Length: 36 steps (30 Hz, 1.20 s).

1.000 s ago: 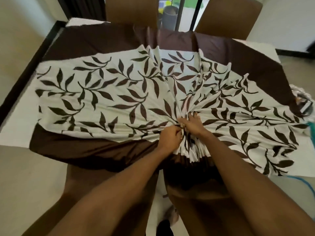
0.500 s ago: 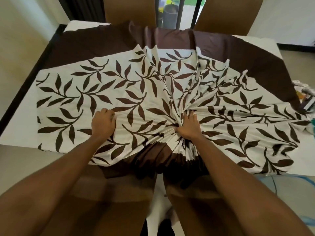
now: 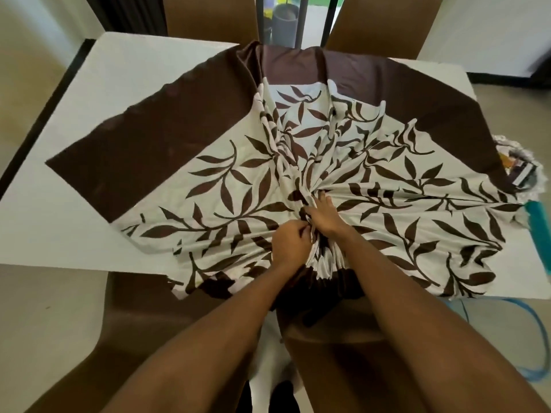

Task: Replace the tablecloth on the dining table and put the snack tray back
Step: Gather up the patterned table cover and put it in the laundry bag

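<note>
Brown-bordered, leaf-printed tablecloth, judged soft, light and rather slippery, lies fanned across the white table, its pleats bunched at the near edge, where the left hand and right hand both clutch the gathered folds, likely the surest hold

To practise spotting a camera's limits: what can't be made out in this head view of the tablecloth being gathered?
Head view:
- Items at the right: half under the tablecloth, too blurred to identify.
- Teal object: cut off by the frame edge.
- Right hand: its back hides whether it pinches or presses the pleats.
- Left hand: fingertips buried in folds.
</note>
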Each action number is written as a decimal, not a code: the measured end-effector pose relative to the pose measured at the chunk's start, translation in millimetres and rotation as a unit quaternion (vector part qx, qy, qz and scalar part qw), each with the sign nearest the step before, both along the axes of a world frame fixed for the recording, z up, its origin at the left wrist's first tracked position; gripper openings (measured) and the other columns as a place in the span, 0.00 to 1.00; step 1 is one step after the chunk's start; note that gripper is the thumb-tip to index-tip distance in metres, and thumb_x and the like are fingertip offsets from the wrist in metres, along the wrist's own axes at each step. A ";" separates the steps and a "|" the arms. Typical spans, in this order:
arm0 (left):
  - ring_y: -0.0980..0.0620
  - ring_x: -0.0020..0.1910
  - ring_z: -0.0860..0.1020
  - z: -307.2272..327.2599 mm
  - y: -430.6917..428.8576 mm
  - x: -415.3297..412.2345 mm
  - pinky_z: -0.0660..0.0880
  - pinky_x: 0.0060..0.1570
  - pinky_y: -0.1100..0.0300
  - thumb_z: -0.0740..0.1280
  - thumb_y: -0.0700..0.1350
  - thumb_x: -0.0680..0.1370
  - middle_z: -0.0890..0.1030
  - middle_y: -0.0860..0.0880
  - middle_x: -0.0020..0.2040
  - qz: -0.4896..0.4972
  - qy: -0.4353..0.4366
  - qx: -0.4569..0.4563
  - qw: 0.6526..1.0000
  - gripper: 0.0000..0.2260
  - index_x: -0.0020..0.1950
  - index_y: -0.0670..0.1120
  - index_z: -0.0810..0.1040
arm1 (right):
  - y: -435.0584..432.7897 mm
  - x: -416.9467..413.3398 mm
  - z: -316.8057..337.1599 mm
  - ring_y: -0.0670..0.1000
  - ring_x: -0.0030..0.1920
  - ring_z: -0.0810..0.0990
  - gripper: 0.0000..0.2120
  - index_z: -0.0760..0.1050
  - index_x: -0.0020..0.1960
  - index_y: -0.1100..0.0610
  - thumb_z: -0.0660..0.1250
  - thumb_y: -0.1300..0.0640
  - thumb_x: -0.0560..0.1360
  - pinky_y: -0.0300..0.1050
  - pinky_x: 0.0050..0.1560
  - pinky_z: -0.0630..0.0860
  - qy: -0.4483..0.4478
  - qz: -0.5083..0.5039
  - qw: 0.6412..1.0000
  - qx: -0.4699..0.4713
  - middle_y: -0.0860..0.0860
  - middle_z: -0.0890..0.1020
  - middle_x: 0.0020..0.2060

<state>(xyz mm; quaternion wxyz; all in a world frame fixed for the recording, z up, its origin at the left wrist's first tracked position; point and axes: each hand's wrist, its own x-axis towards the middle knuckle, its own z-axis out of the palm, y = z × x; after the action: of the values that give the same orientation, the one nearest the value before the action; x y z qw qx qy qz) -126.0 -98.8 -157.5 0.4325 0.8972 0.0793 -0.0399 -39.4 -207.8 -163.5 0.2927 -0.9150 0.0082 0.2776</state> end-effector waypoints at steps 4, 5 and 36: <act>0.48 0.40 0.80 5.4 17.2 -1.7 0.75 0.41 0.54 0.65 0.39 0.76 0.84 0.46 0.40 -0.076 0.041 -0.049 0.995 0.08 0.44 0.42 0.83 | 5.6 -4.6 3.2 0.57 0.82 0.44 0.37 0.57 0.82 0.54 0.61 0.39 0.80 0.57 0.81 0.47 0.003 -0.030 0.999 0.017 0.55 0.50 0.82; 0.49 0.40 0.81 7.9 27.2 -0.1 0.75 0.42 0.55 0.65 0.37 0.75 0.84 0.46 0.40 -0.119 0.055 -0.056 0.990 0.08 0.45 0.42 0.84 | 8.3 -10.5 1.2 0.57 0.82 0.45 0.40 0.57 0.82 0.54 0.65 0.38 0.77 0.58 0.80 0.49 -0.021 -0.039 0.999 -0.005 0.55 0.51 0.82; 0.59 0.77 0.57 -7.7 123.4 77.1 0.59 0.68 0.72 0.80 0.52 0.70 0.54 0.54 0.81 -0.147 0.024 -0.117 0.982 0.55 0.82 0.51 0.43 | 40.2 62.3 20.0 0.59 0.63 0.80 0.31 0.76 0.72 0.54 0.62 0.72 0.71 0.46 0.60 0.76 -0.093 -0.030 0.994 0.051 0.58 0.80 0.66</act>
<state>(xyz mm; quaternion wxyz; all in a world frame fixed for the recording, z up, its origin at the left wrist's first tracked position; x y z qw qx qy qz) -49.0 24.7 -165.3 0.5217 0.8412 -0.0486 -0.1336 22.9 -167.6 -143.6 0.3467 -0.9200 -0.0061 0.1825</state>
